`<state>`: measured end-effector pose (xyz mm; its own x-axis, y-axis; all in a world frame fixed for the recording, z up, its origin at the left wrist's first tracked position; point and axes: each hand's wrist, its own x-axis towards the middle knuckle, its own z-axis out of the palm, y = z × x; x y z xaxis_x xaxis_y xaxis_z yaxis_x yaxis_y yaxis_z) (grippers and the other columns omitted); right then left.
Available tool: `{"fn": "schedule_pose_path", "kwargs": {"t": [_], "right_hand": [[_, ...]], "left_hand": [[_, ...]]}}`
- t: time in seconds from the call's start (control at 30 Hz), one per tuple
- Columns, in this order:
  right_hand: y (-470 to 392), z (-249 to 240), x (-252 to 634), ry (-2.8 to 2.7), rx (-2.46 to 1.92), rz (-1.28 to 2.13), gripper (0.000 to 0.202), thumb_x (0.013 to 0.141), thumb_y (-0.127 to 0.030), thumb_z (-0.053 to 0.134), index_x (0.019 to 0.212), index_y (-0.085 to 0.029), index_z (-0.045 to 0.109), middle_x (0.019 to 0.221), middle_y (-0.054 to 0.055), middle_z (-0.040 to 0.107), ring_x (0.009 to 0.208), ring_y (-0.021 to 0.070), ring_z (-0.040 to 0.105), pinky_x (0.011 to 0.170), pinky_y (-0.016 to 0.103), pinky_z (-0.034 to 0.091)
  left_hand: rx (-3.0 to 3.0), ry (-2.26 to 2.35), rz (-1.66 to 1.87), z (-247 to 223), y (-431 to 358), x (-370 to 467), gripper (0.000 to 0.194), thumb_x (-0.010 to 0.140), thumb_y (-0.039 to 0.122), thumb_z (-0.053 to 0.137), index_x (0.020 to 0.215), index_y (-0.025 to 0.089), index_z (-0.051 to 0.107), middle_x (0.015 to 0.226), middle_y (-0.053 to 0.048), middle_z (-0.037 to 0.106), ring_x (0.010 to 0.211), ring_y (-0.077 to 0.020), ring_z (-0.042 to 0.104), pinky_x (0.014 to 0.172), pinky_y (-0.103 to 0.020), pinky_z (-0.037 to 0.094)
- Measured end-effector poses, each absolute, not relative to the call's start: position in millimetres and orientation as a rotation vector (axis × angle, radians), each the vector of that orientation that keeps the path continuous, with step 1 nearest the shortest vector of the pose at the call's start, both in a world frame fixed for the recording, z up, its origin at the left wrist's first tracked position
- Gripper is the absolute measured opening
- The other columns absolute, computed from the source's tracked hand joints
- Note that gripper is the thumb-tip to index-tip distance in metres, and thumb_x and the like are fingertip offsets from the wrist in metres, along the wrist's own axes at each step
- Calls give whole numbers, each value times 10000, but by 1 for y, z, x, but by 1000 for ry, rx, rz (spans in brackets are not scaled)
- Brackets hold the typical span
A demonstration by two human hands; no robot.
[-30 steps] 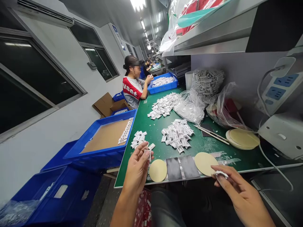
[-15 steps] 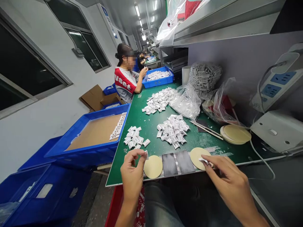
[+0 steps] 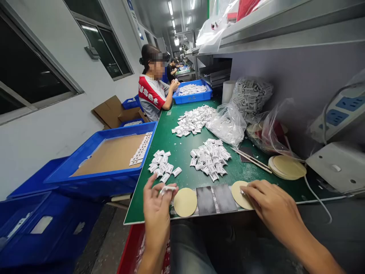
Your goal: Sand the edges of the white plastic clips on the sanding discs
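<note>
My left hand (image 3: 158,201) pinches a small white plastic part (image 3: 168,188) between thumb and fingers, just left of a round cream disc (image 3: 185,202) at the table's front edge. Over the other cream disc (image 3: 238,193), my right hand (image 3: 265,198) has its fingers closed on another white part (image 3: 243,192), mostly covered by the fingertips. Two dark rectangular strips (image 3: 215,199) lie between the discs. Beyond my hands are a small heap of white parts (image 3: 162,166) on the left and a larger heap (image 3: 211,158) in the middle of the green table (image 3: 182,177).
A blue tray (image 3: 94,182) lined with cardboard stands left, with a row of parts in it. Thin sticks (image 3: 252,160), stacked discs (image 3: 288,167), plastic bags (image 3: 228,123) and a power strip (image 3: 339,110) lie right. A co-worker (image 3: 154,91) sits at the far end beside another blue tray (image 3: 194,99).
In my left hand the white part now lies turned sideways and shows more, with the fingers spread further. My right hand has turned palm-down, fingertips lower over the right disc. The view shifted slightly.
</note>
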<state>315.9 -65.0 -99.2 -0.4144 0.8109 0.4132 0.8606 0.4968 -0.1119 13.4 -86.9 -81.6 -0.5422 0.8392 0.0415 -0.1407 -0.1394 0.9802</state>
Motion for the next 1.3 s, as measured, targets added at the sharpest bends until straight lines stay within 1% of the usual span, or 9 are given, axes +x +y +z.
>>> {"fn": "schedule_pose_path", "kwargs": {"t": [0.1,0.17,0.33,0.5,0.7,0.93,1.07,1.2,1.3], "right_hand": [[-63,-101,316,-2343,-1372,-218,199,979,-175,495,1020,-220,685,919,45,654,768,198,560,689,329,358],[-63,-102,317,-2344,-1349,-229,218,991,-191,476,1055,-227,682,917,43,652,723,185,543,669,324,348],[-63,-102,319,-2351,-1406,-133,216,1001,-245,473,1000,-240,689,909,37,652,723,179,556,665,316,355],[-69,-100,318,-2322,-1431,-130,244,1009,-260,446,1033,-235,687,945,49,670,749,181,589,669,317,369],[-70,-101,316,-2322,-1450,-210,209,983,-220,481,1005,-232,689,962,48,684,766,199,594,676,329,371],[-69,-102,321,-2367,-1436,-221,197,963,-216,503,987,-255,694,990,39,713,782,216,632,646,330,400],[-67,-113,328,-2313,-1306,-308,280,989,-247,427,1070,-258,694,1076,61,727,771,209,678,662,334,456],[-60,-118,329,-2333,-1330,-266,278,1007,-330,419,988,-283,691,979,35,733,717,201,684,603,325,462],[-60,-118,328,-2317,-1287,-259,286,1011,-303,398,1023,-274,683,1002,37,735,728,192,701,605,313,482]], "left_hand": [[945,1494,1638,-81,-89,16,270,858,420,699,1032,214,678,1023,-47,691,950,-189,692,860,-296,551],[1078,1652,1599,-84,-93,15,219,877,423,669,913,207,687,1039,-58,709,978,-205,671,861,-297,524],[1662,1907,1249,-97,-105,9,83,900,275,620,930,246,692,972,-46,714,902,-230,630,774,-328,470],[2106,1857,1003,-96,-104,4,189,920,170,575,1045,260,686,994,-51,719,928,-249,602,802,-350,451],[2259,1774,824,-87,-104,4,151,979,213,520,943,232,666,937,-55,694,884,-227,591,762,-322,431],[2350,1931,735,-91,-111,7,110,955,189,555,917,229,650,929,-56,668,864,-227,567,728,-323,402],[2411,1878,775,-95,-110,10,184,945,138,543,1031,253,656,972,-51,684,843,-207,588,715,-309,428],[2293,1967,765,-95,-107,10,149,929,111,564,953,233,645,932,-43,687,838,-213,594,704,-309,444],[2315,1905,761,-95,-110,7,148,945,119,544,954,232,638,947,-41,687,827,-208,582,691,-304,442]]}}
